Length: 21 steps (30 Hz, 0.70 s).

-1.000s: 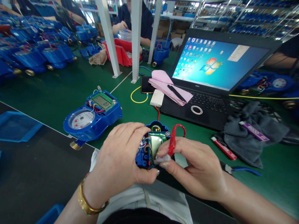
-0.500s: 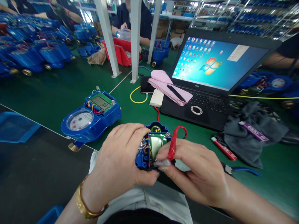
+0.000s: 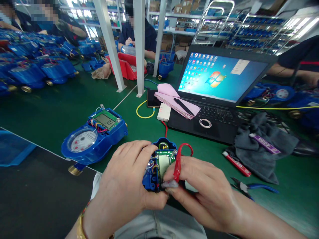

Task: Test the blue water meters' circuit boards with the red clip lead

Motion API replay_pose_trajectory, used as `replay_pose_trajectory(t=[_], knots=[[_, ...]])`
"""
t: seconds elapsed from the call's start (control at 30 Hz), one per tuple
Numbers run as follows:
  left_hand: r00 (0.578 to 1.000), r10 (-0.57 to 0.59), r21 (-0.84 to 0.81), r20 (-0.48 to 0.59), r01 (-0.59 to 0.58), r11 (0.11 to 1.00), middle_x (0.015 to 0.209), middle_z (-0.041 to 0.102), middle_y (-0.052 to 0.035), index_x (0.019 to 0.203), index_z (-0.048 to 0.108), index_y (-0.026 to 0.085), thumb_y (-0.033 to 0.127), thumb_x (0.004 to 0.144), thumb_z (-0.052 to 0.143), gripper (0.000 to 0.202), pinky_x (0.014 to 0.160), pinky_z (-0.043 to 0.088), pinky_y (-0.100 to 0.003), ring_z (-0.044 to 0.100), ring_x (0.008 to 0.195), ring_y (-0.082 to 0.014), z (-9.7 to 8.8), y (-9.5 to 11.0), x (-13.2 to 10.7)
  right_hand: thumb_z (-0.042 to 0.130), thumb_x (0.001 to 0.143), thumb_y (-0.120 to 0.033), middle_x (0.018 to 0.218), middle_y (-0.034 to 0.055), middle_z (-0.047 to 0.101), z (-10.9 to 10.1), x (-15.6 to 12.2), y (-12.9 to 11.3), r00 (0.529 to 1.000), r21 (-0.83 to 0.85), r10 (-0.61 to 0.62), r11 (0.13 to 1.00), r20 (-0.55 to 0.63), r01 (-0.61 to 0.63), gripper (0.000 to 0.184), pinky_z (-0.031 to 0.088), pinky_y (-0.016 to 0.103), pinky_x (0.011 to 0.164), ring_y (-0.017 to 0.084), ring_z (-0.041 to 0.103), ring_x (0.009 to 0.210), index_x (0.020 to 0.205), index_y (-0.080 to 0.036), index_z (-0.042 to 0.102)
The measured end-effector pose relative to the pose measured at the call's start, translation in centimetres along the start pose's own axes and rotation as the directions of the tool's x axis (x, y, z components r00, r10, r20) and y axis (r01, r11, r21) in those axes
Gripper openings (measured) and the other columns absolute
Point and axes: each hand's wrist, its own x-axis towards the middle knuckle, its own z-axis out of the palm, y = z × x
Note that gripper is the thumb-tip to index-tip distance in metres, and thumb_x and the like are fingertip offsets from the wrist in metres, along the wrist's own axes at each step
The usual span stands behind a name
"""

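My left hand (image 3: 129,176) is wrapped round a blue water meter (image 3: 149,181), whose green circuit board and small grey display lie exposed. At the board's lower edge, my right hand (image 3: 199,189) pinches a whitish connector (image 3: 170,183) between thumb and fingers. A red cable (image 3: 177,166) loops up from that connector over the hand; its contact with the board is hidden by my fingertips. To the left, a second blue water meter (image 3: 94,137) rests on the table, its round dial and lit display facing up.
A laptop (image 3: 221,78) stands behind, with pink cloth (image 3: 171,99), a pen and a tape ring on it. At right lie a grey cloth (image 3: 264,146), red glue tube (image 3: 236,163) and pliers (image 3: 245,187). Many meters crowd the far left. White posts (image 3: 139,49) rise ahead; people sit beyond.
The camera view has tilted up slightly, so the table things sit lower in the picture. Both hands keep the same hold on the meter and the connector.
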Motion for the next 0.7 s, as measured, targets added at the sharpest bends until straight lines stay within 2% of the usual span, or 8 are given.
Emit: replay_pose_trajectory(t=[0.3, 0.57, 0.7], knots=[[0.999, -0.021, -0.004, 0.049, 0.021, 1.000, 0.112, 0.061, -0.0117, 0.109, 0.056, 0.011, 0.036, 0.059, 0.063, 0.057, 0.092, 0.043, -0.042, 0.056, 0.104, -0.0272, -0.11, -0.23, 0.02, 0.054, 0.086, -0.012, 0.071, 0.0025, 0.062, -0.32, 0.28, 0.43, 0.998, -0.081, 0.055, 0.995, -0.012, -0.055, 0.005, 0.043, 0.024, 0.058, 0.013, 0.056, 0.062, 0.087, -0.015, 0.057], [0.990, -0.019, -0.017, 0.137, 0.021, 1.000, 0.119, 0.057, -0.0085, 0.119, 0.053, 0.015, 0.038, 0.058, 0.063, 0.066, 0.098, 0.039, -0.041, 0.052, 0.111, -0.0253, -0.43, -0.39, 0.25, 0.052, 0.082, -0.009, 0.073, 0.0037, 0.063, -0.59, 0.38, -0.05, 0.997, -0.046, 0.071, 0.996, -0.002, -0.071, 0.011, 0.044, 0.024, 0.057, 0.013, 0.056, 0.062, 0.091, -0.012, 0.058], [0.989, -0.015, -0.016, 0.149, 0.017, 1.000, 0.121, 0.056, -0.0078, 0.123, 0.050, 0.017, 0.037, 0.059, 0.063, 0.068, 0.099, 0.039, -0.042, 0.051, 0.112, -0.0254, -0.53, -0.34, 0.22, 0.057, 0.084, -0.012, 0.073, 0.0026, 0.064, -0.57, 0.31, 0.17, 0.997, -0.028, 0.082, 0.996, -0.006, -0.082, 0.005, 0.045, 0.023, 0.057, 0.013, 0.057, 0.063, 0.088, -0.015, 0.058]])
